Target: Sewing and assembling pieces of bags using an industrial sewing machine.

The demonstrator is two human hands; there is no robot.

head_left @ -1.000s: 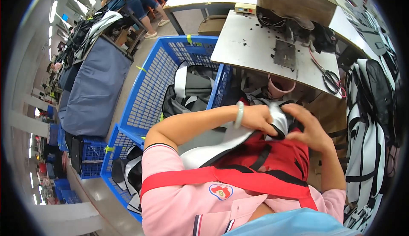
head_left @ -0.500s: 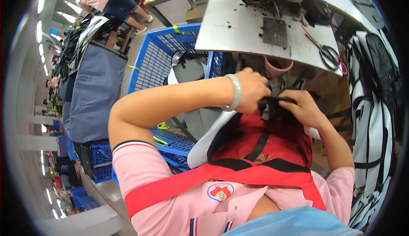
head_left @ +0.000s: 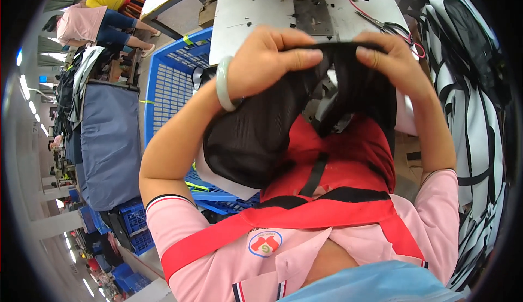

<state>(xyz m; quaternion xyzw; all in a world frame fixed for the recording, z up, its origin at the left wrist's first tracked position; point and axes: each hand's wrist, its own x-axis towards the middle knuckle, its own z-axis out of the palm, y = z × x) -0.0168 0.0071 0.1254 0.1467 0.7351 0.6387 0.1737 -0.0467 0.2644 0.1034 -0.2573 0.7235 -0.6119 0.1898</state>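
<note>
The left hand (head_left: 267, 62) and the right hand (head_left: 392, 62) are both gripping the upper edge of a black mesh fabric piece (head_left: 256, 133), fingers closed over it, holding it raised above the red apron (head_left: 338, 160) at the person's lap. Beyond the hands, a grey sewing table (head_left: 245, 13) is standing, scissors (head_left: 389, 26) lying on its right side. A blue plastic crate (head_left: 169, 84) is sitting to the left.

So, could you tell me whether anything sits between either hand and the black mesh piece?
Nothing visible does. The left hand and right hand both already pinch the top edge of the black mesh piece, raised in front of the grey worktable. The blue crate stands off to the left.
</note>
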